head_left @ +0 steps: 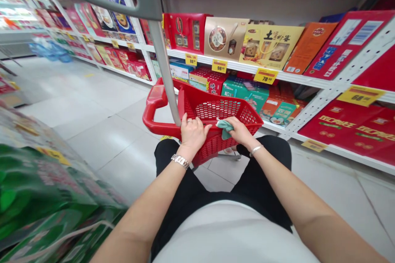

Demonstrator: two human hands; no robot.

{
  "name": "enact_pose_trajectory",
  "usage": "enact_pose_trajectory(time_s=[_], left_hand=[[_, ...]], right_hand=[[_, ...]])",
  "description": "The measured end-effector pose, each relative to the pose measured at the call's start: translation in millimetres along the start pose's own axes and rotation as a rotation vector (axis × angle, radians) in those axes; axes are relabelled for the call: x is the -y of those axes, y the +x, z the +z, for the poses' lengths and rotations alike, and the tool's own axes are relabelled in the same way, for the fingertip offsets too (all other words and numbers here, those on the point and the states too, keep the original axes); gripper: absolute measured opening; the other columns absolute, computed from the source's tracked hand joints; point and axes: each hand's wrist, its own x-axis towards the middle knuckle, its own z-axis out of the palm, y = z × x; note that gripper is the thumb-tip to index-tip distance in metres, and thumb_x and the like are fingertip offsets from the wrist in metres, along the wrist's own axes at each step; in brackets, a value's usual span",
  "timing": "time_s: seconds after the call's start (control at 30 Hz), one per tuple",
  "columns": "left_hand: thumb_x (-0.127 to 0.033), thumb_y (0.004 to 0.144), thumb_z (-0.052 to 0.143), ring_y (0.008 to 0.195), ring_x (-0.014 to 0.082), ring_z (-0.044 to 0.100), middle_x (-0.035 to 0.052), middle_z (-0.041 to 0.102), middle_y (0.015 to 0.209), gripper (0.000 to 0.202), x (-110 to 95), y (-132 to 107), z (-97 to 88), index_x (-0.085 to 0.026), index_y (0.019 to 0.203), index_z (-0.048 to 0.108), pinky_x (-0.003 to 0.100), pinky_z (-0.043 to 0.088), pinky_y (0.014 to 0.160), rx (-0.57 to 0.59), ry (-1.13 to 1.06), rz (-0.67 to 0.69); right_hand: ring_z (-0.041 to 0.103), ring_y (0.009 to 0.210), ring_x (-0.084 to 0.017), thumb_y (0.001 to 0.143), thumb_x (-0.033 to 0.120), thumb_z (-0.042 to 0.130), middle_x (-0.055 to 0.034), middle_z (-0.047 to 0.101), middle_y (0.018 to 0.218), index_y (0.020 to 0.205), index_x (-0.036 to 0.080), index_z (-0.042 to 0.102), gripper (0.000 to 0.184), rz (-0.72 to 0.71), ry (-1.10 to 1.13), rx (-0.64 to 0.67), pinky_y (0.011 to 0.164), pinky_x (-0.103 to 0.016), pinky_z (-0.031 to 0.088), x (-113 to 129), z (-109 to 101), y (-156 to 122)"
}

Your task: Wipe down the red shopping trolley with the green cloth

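My left hand (191,134), with a ring and a metal wristwatch, rests curled over the near rim of a red plastic shopping basket (212,109). My right hand (239,130), with a thin bracelet, presses a pale green cloth (224,128) against the basket's rim. The basket has mesh walls and a red looped handle (153,109) at its left end. A grey metal pole (163,59) rises past the basket's left side, just beyond my left hand.
Long white shelves (247,64) of boxed gift sets with yellow price tags (266,76) line the right side. Green printed packages (40,189) bulge in close at the lower left. A pale tiled aisle floor (108,139) runs ahead.
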Motion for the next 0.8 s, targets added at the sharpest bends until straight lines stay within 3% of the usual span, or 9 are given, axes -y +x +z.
enact_pose_trajectory(time_s=[0.13, 0.23, 0.37, 0.5, 0.8], left_hand=[[-0.052, 0.100, 0.035, 0.102, 0.0324, 0.065, 0.0204, 0.076, 0.094, 0.065, -7, 3, -9.9, -0.001, 0.123, 0.066, 0.056, 0.027, 0.112, 0.084, 0.045, 0.057], [-0.053, 0.101, 0.032, 0.111, 0.0320, 0.064, 0.0215, 0.075, 0.106, 0.064, -8, 9, -20.3, -0.004, 0.128, 0.064, 0.049, 0.032, 0.109, 0.170, 0.057, 0.129], [-0.053, 0.103, 0.030, 0.102, 0.0293, 0.068, 0.0195, 0.077, 0.099, 0.062, -13, 16, -28.9, -0.007, 0.129, 0.063, 0.043, 0.039, 0.096, 0.286, 0.042, 0.173], [-0.054, 0.103, 0.030, 0.094, 0.0288, 0.069, 0.0197, 0.076, 0.096, 0.062, -22, 18, -32.6, -0.007, 0.127, 0.063, 0.043, 0.038, 0.090, 0.329, 0.038, 0.174], [-0.056, 0.102, 0.029, 0.101, 0.0312, 0.068, 0.0213, 0.074, 0.108, 0.066, -29, 15, -48.1, -0.008, 0.139, 0.056, 0.042, 0.037, 0.088, 0.456, 0.097, 0.139]], right_hand=[[0.061, 0.105, -0.021, 0.069, 0.001, 0.052, -0.0056, 0.065, 0.108, 0.111, 0.022, 0.069, 0.049, 0.006, -0.015, 0.034, 0.096, -0.037, 0.050, 2, -14, -15], [0.061, 0.104, -0.021, 0.071, 0.002, 0.052, -0.0052, 0.066, 0.107, 0.111, 0.023, 0.069, 0.049, -0.009, -0.024, 0.037, 0.096, -0.038, 0.050, 5, -21, -27], [0.061, 0.106, -0.022, 0.070, 0.000, 0.049, -0.0059, 0.066, 0.109, 0.116, 0.024, 0.066, 0.055, -0.051, -0.037, -0.028, 0.097, -0.040, 0.050, 6, -23, -45], [0.060, 0.109, -0.024, 0.070, 0.000, 0.046, -0.0084, 0.065, 0.114, 0.119, 0.023, 0.064, 0.057, -0.072, -0.071, -0.095, 0.099, -0.045, 0.050, 1, -22, -55], [0.061, 0.110, -0.024, 0.068, 0.000, 0.048, -0.0074, 0.066, 0.114, 0.117, 0.024, 0.066, 0.057, -0.077, -0.033, -0.158, 0.099, -0.044, 0.050, -16, -16, -43]])
